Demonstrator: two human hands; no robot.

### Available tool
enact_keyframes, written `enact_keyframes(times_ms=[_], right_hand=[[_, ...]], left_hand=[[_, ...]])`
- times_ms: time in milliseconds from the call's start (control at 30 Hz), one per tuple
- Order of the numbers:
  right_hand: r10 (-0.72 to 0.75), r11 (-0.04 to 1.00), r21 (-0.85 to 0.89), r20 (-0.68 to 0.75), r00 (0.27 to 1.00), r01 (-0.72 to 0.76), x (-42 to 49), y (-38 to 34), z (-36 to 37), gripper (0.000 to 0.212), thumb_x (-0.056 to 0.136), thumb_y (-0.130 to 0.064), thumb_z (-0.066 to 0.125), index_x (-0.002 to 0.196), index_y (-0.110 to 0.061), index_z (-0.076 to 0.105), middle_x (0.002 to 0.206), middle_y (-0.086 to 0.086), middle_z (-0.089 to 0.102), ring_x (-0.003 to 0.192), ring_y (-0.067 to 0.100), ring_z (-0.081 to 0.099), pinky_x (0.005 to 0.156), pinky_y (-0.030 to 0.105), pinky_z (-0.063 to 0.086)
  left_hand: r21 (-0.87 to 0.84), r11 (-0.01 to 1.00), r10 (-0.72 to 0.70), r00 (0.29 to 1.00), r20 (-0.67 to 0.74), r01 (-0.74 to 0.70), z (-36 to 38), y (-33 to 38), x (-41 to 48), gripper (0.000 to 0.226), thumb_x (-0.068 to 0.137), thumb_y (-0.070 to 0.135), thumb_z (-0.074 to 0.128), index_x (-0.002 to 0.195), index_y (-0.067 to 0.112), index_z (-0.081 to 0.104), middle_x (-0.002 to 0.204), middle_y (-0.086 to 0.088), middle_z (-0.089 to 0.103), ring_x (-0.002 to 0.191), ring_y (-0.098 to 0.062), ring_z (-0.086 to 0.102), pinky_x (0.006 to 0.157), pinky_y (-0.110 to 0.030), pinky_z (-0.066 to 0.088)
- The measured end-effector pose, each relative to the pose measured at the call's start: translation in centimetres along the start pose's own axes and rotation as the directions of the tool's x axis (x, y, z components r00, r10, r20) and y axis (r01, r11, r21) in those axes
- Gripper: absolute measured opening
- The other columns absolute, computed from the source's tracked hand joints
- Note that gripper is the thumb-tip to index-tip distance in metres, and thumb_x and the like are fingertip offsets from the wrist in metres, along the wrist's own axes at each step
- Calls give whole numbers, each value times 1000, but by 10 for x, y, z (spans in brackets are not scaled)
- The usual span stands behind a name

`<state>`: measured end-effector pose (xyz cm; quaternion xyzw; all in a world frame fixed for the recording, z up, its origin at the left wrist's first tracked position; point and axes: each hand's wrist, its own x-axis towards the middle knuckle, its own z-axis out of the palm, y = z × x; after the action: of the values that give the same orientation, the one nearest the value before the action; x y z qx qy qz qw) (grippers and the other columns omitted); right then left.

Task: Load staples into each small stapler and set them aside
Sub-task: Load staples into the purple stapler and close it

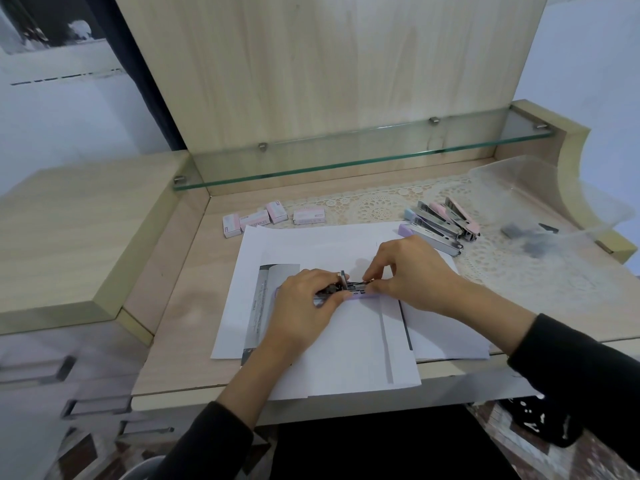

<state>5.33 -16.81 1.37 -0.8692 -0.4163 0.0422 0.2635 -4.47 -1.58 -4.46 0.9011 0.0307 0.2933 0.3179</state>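
- Stapler point(360, 295), lilac and opened, lay on white paper sheets point(346, 348) at the middle of the wooden worktop point(187, 306), held between both hands
- Left hand point(304, 299) covered its left end, fingers point(329, 295) curled and pressed on the metal part
- Right hand point(412, 271) came in from the right, its fingers point(375, 271) pinching something thin at the stapler's open metal channel; whether this was a staple strip could not be told
- Four more small staplers point(443, 223), lilac, blue and two pink, lay side by side on a lace mat point(377, 206) at the back right
- Clear plastic tray point(519, 174) stood at the far right, with a few dark grey pieces point(526, 237) inside, too blurred to identify
- Four small staple boxes point(256, 218) sat closed in a loose row at the back left, just beyond the paper
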Motion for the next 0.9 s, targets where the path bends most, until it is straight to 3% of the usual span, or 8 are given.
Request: enact_keyframes(times_ms=[133, 233, 333, 467, 533, 633, 767, 900], right_hand=[[-36, 999, 4, -24, 999, 36, -2, 1, 0, 4, 76, -20, 70, 79, -20, 73, 83, -9, 65, 54, -5, 40, 103, 28, 29], [-69, 998, 5, -44, 997, 69, -6, 1, 1, 6, 78, -17, 68, 77, -18, 74, 83, -7, 64, 54, -6, 38, 90, 32, 39], [-118, 993, -26, -62, 991, 116, -9, 1, 5, 8, 79, -14, 65, 79, -14, 74, 86, -1, 66, 54, -7, 35, 68, 28, 42], [-173, 985, -2, -120, 978, 174, -12, 2, 8, 7, 77, -7, 67, 76, -9, 73, 78, 3, 63, 55, -7, 35, 63, 30, 42], [-167, 984, 30, -169, 971, 174, -12, 3, 8, 6, 76, -6, 68, 72, -9, 71, 73, -1, 59, 53, -5, 38, 70, 37, 47], [-133, 981, 104, -243, 961, 162, -9, 5, 6, 8, 78, -8, 67, 72, -13, 66, 73, -7, 58, 55, 0, 49, 101, 41, 37], [-75, 984, 143, -205, 976, 106, -11, 3, 1, 5, 83, -10, 63, 80, -10, 66, 66, -14, 58, 64, -12, 52, 99, 47, 36], [-76, 984, 147, -169, 983, 102, -12, 5, 3, 10, 79, -11, 67, 72, -18, 65, 65, -16, 60, 65, 1, 56, 101, 39, 34]], left_hand=[[-1, 1000, 9, 1000, -9, -9, 1, -3, 0, 29, 73, 37, 67, 84, 11, 72, 83, 1, 71, 75, -7, 58, 69, -32, 52], [-4, 1000, 14, 1000, -17, -14, 2, -3, 0, 25, 72, 32, 68, 84, 10, 72, 83, 0, 71, 76, -8, 57, 69, -35, 53], [-1, 1000, 23, 1000, -11, -23, 2, -3, 0, 23, 73, 30, 68, 84, 10, 72, 82, 0, 71, 76, -8, 56, 68, -35, 53], [0, 1000, 21, 1000, -11, -21, 2, -4, 0, 22, 73, 29, 69, 85, 11, 72, 83, 1, 71, 75, -7, 56, 68, -39, 53], [5, 1000, 22, 1000, -11, -22, 2, -3, 0, 23, 73, 29, 68, 85, 10, 72, 83, 0, 71, 73, -8, 57, 68, -40, 53], [15, 999, 30, 999, -11, -30, 1, -2, -1, 24, 73, 29, 68, 84, 9, 72, 83, -2, 71, 72, -10, 58, 68, -39, 53], [18, 999, 27, 1000, -7, -27, 1, -2, 0, 24, 73, 31, 68, 84, 10, 72, 83, -1, 71, 72, -8, 58, 68, -35, 52], [24, 999, 34, 999, -10, -33, 2, -3, 1, 27, 73, 34, 68, 84, 9, 72, 81, -1, 70, 73, -8, 55, 66, -33, 51]])
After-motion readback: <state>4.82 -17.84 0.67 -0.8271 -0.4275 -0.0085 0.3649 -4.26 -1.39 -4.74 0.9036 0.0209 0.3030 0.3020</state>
